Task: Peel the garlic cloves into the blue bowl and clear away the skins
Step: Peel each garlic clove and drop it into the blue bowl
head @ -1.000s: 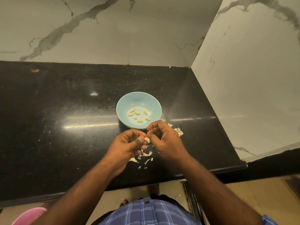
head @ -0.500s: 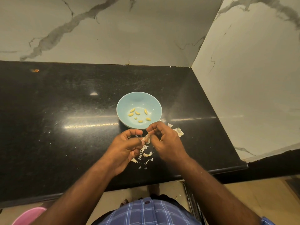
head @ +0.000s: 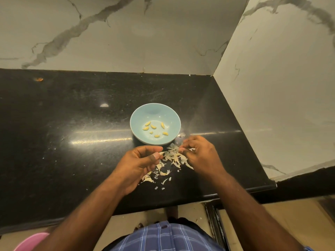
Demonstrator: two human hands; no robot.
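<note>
**Garlic peeling, mid-clove**

Left hand (head: 140, 163) has its grip pinched on a garlic clove (head: 161, 153), right hand (head: 200, 153) curled on torn skins (head: 173, 156). More skins litter the black surface (head: 72, 142) near its front edge. Blue bowl (head: 139, 113) just behind holds peeled cloves (head: 154, 129).

black glossy countertop (head: 72, 124) in corner, white veined marble walls (head: 126, 33), beige floor (head: 253, 223).
</note>
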